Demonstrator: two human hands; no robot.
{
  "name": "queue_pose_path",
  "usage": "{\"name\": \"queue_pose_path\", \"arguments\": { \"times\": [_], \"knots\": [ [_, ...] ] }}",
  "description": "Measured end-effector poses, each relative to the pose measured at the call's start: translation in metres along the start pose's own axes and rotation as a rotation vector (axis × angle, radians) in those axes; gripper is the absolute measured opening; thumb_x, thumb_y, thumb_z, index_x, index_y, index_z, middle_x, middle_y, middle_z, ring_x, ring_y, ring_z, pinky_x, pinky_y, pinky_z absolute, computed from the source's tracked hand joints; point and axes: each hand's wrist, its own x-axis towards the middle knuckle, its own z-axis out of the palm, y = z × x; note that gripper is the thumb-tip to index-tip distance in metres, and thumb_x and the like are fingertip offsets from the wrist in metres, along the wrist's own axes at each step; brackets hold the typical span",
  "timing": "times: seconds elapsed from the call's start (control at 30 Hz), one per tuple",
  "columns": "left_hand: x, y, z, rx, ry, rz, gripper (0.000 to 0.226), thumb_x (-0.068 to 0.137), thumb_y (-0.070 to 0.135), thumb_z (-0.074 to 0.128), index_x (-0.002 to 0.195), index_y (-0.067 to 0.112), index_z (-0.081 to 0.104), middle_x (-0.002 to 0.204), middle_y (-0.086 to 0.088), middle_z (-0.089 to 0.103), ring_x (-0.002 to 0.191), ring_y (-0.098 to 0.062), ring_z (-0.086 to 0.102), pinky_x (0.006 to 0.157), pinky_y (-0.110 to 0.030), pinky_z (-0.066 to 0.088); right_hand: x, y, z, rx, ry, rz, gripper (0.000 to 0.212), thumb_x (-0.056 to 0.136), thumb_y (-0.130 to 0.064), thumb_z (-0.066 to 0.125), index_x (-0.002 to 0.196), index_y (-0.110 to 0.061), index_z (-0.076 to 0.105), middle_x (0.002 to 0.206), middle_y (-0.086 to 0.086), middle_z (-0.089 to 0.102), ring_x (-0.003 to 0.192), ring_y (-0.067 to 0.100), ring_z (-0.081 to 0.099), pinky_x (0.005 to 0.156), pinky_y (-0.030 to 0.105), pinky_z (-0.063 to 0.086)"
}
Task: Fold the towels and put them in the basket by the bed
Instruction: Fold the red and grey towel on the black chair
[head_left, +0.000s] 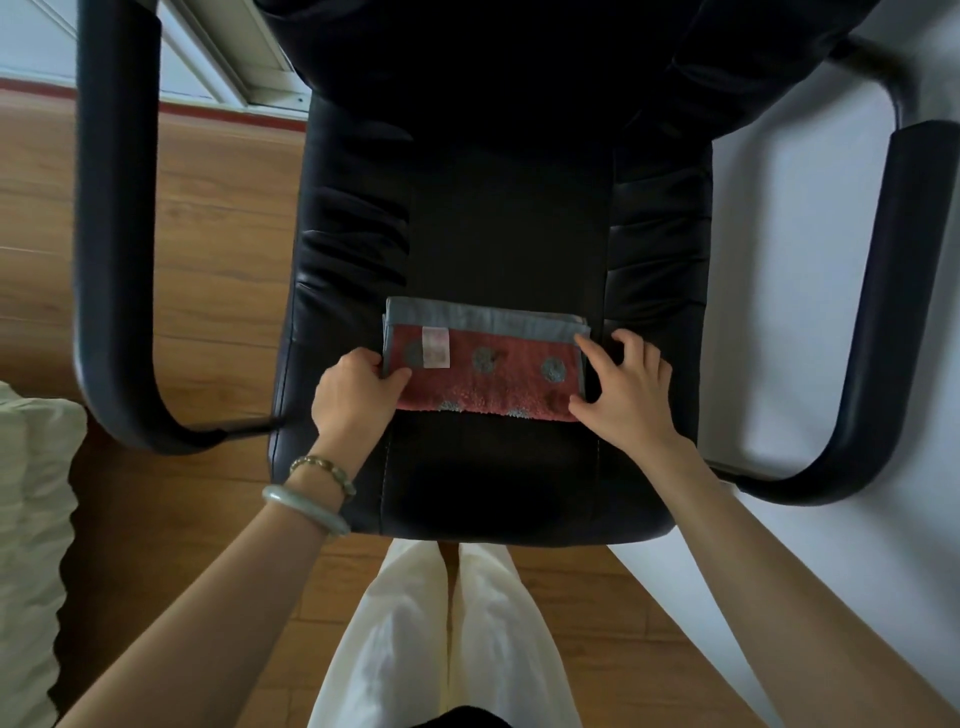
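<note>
A folded red towel (493, 371) with grey-blue dots, a grey-blue border and a white label lies flat on the seat of a black chair (498, 234). My left hand (356, 400) grips the towel's left end, thumb on top and fingers curled under the edge. My right hand (626, 392) is at the towel's right end, its thumb and forefinger pinching the right edge while the other fingers spread over the seat. No basket is in view.
The chair's black armrests (111, 234) curve down on both sides. Wooden floor (218, 218) lies to the left, a white surface (800, 260) to the right. Cream bedding (31, 519) shows at the left edge. My legs in white trousers (441, 639) stand before the seat.
</note>
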Motion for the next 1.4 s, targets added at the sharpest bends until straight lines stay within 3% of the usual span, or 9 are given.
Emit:
{"name": "queue_pose_path", "arguments": {
  "times": [0.23,0.4,0.53,0.63,0.8,1.03,1.17,1.33,1.4],
  "knots": [
    [0.012,0.009,0.000,-0.125,-0.057,-0.122,0.026,0.082,0.035,0.066,0.088,0.010,0.070,0.077,-0.003,0.061,0.084,-0.028,0.063,0.061,-0.030,0.039,0.010,-0.035,-0.010,0.061,0.071,-0.158,0.076,0.071,-0.039,0.071,0.139,-0.021,0.041,0.141,0.013,0.031,0.132,0.033,0.026,0.108,0.049,0.019],
    [0.015,0.006,0.002,-0.199,-0.047,-0.067,0.027,0.082,0.024,0.066,0.103,0.006,0.066,0.101,-0.009,0.066,0.103,-0.029,0.059,0.081,-0.036,0.048,0.025,-0.072,0.004,-0.018,-0.070,-0.238,0.091,0.070,-0.045,0.071,0.146,-0.025,0.025,0.150,0.015,0.015,0.139,0.036,0.011,0.113,0.053,0.008],
    [0.014,0.005,0.005,-0.284,-0.076,-0.091,0.029,0.084,0.021,0.061,0.111,0.008,0.060,0.102,-0.004,0.063,0.090,-0.018,0.057,0.071,-0.029,0.042,0.028,-0.076,0.012,-0.080,-0.135,-0.198,0.099,0.069,-0.046,0.072,0.148,-0.027,0.015,0.153,0.016,0.005,0.141,0.037,0.002,0.113,0.055,0.002],
    [0.013,0.007,0.002,-0.360,-0.102,-0.077,0.035,0.079,0.023,0.063,0.112,0.010,0.061,0.097,0.000,0.067,0.090,-0.017,0.064,0.071,-0.029,0.049,0.028,-0.074,0.012,-0.037,-0.138,-0.185,0.099,0.068,-0.047,0.072,0.147,-0.028,0.016,0.153,0.015,0.005,0.141,0.037,0.001,0.113,0.054,0.001],
    [-0.002,0.021,-0.009,-0.477,-0.120,0.032,0.038,0.079,0.018,0.066,0.116,0.017,0.061,0.087,0.001,0.068,0.084,-0.016,0.066,0.078,-0.038,0.056,0.018,-0.040,-0.008,0.259,-0.043,-0.008,0.093,0.068,-0.048,0.074,0.145,-0.033,0.024,0.143,0.008,0.023,0.134,0.031,0.019,0.112,0.047,0.016],
    [-0.043,0.070,0.005,-0.482,-0.105,0.234,0.039,0.081,0.020,0.066,0.119,0.025,0.057,0.079,0.010,0.061,0.075,-0.013,0.063,0.065,-0.032,0.054,-0.005,0.019,-0.019,0.309,0.021,0.183,0.082,0.071,-0.034,0.075,0.142,-0.028,0.034,0.128,0.008,0.035,0.119,0.031,0.034,0.107,0.041,0.026],
    [-0.055,0.098,0.033,-0.404,-0.102,0.321,0.037,0.085,0.019,0.062,0.121,0.023,0.056,0.086,0.011,0.057,0.076,-0.007,0.056,0.060,-0.015,0.043,-0.012,0.032,-0.021,0.355,0.031,0.201,0.077,0.073,-0.029,0.074,0.140,-0.029,0.037,0.129,0.007,0.035,0.121,0.029,0.034,0.109,0.040,0.026],
    [-0.056,0.130,0.066,-0.315,-0.103,0.378,0.038,0.086,0.016,0.059,0.123,0.016,0.053,0.100,0.000,0.062,0.090,-0.016,0.059,0.079,-0.034,0.052,-0.018,0.037,-0.023,0.386,0.018,0.198,0.074,0.075,-0.028,0.073,0.140,-0.028,0.038,0.130,0.008,0.035,0.122,0.027,0.033,0.108,0.039,0.029],
    [-0.057,0.141,0.075,-0.277,-0.111,0.398,0.041,0.086,0.014,0.058,0.126,0.012,0.051,0.107,-0.005,0.061,0.097,-0.021,0.058,0.083,-0.031,0.049,-0.020,0.038,-0.020,0.376,0.018,0.188,0.073,0.075,-0.029,0.073,0.139,-0.027,0.038,0.129,0.008,0.036,0.120,0.027,0.036,0.107,0.040,0.031]
  ]
}}
